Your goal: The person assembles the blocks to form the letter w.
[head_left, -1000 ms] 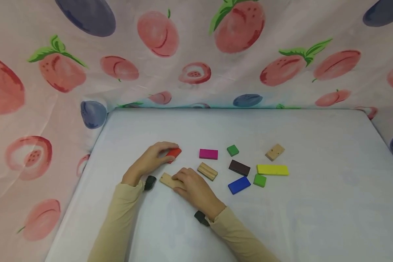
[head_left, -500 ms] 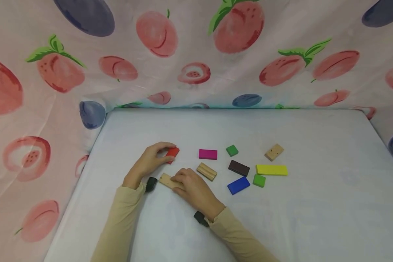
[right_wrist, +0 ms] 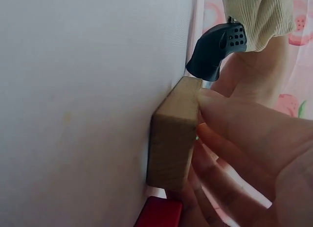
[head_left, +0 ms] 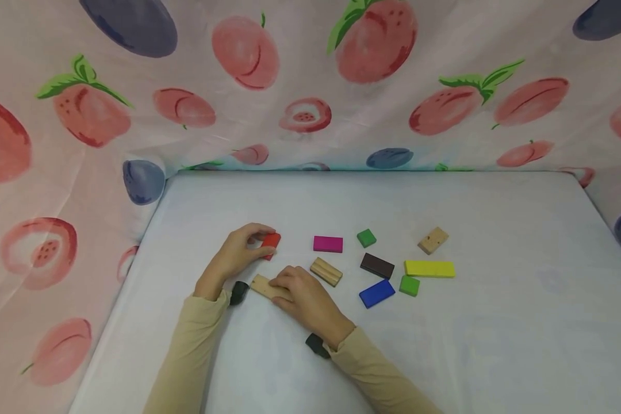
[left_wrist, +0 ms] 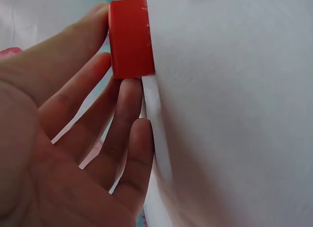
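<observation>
In the head view my left hand (head_left: 233,257) pinches a red block (head_left: 271,244) between thumb and fingers, left of the other blocks. The left wrist view shows one flat face of this red block (left_wrist: 131,38), with the thumb on its side. Nearer to me, my right hand (head_left: 307,299) grips a pale wooden block (head_left: 264,286), covering its right end. Seen from the right wrist, the wooden block (right_wrist: 173,139) is close to the white surface, thumb on its side. A crimson block end (right_wrist: 159,213) shows below it; which block that is, I cannot tell.
To the right lie a magenta block (head_left: 328,244), a grooved wooden block (head_left: 326,272), a dark brown block (head_left: 377,266), a blue block (head_left: 376,294), a yellow block (head_left: 429,268), two green blocks (head_left: 366,238) and a speckled wooden block (head_left: 433,240). Fruit-patterned cloth (head_left: 248,126) borders the white table (head_left: 497,345).
My left hand has shifted the red block slightly left and turned it a little. The right hand stays on the wooden block, nearly still. The head view drifts slightly.
</observation>
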The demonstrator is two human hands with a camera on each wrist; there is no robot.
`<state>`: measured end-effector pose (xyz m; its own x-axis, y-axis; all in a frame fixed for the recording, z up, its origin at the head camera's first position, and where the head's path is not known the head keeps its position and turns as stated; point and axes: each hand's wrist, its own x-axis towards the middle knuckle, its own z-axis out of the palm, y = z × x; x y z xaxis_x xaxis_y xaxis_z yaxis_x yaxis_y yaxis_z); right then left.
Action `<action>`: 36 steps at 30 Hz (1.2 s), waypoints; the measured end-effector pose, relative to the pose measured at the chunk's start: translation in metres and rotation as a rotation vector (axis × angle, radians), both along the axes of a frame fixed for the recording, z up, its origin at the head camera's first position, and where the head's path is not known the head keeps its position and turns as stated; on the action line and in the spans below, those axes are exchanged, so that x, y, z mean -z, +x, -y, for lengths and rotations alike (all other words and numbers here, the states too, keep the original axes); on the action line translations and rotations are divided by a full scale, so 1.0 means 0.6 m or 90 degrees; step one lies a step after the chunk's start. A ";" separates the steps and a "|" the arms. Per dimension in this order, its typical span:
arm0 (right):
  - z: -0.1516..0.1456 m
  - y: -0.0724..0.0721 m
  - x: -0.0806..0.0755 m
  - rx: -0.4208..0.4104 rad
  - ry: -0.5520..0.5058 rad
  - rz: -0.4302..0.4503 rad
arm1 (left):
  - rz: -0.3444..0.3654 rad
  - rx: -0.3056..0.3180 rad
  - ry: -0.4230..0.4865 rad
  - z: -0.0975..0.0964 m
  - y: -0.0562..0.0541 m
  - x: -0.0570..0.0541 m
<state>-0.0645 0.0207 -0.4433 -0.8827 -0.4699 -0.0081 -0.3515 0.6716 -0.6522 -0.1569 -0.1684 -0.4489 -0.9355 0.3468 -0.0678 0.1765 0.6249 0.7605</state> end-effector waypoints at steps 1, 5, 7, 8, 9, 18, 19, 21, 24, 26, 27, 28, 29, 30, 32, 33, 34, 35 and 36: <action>0.001 0.000 0.000 0.002 0.000 0.001 | -0.001 -0.002 0.000 0.000 0.000 0.000; 0.006 -0.001 -0.001 0.017 0.002 0.005 | 0.001 -0.008 0.002 0.000 -0.001 0.001; 0.007 0.000 -0.002 0.026 0.004 0.002 | 0.007 -0.013 0.004 -0.001 -0.002 0.001; 0.008 0.000 -0.002 0.030 0.004 0.000 | 0.006 -0.013 0.002 -0.001 -0.002 0.001; 0.008 0.001 -0.002 0.035 0.004 -0.004 | 0.006 -0.014 0.000 -0.001 -0.002 0.001; 0.013 0.001 0.002 0.077 -0.006 -0.040 | 0.000 -0.036 -0.044 -0.004 -0.005 0.002; 0.013 0.000 0.003 0.079 -0.006 -0.042 | 0.001 -0.038 -0.044 -0.004 -0.005 0.001; 0.014 0.000 0.003 0.084 -0.013 -0.034 | 0.001 -0.040 -0.047 -0.004 -0.004 -0.001; 0.015 0.002 0.003 0.090 -0.027 -0.018 | 0.000 -0.038 -0.056 -0.004 -0.001 -0.004; 0.016 0.001 0.002 0.097 -0.036 -0.006 | 0.002 -0.037 -0.060 -0.004 0.001 -0.005; 0.016 0.000 0.002 0.101 -0.036 -0.002 | 0.004 -0.034 -0.060 -0.003 0.000 -0.005; 0.017 -0.001 0.001 0.105 -0.035 0.001 | 0.004 -0.030 -0.059 -0.002 0.000 -0.005; 0.018 -0.002 0.000 0.109 -0.034 0.003 | 0.004 -0.027 -0.055 0.000 -0.001 -0.004; 0.019 -0.003 -0.001 0.114 -0.032 0.004 | 0.005 -0.024 -0.052 0.001 -0.002 -0.004; 0.021 -0.005 -0.002 0.121 -0.026 0.005 | 0.008 -0.015 -0.042 0.004 -0.003 -0.003; 0.022 -0.006 -0.002 0.124 -0.023 0.004 | 0.010 -0.012 -0.038 0.006 -0.004 -0.003; 0.023 -0.007 -0.002 0.126 -0.021 0.003 | 0.011 -0.007 -0.033 0.008 -0.004 -0.003; 0.023 -0.008 -0.002 0.127 -0.019 0.002 | 0.013 -0.003 -0.028 0.009 -0.005 -0.002; 0.024 -0.009 -0.002 0.129 -0.016 0.002 | 0.016 0.000 -0.023 0.011 -0.005 -0.002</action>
<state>-0.0700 0.0063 -0.4422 -0.9591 -0.2830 -0.0012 -0.2092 0.7119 -0.6704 -0.1598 -0.1748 -0.4479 -0.9335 0.3432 -0.1037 0.1575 0.6523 0.7414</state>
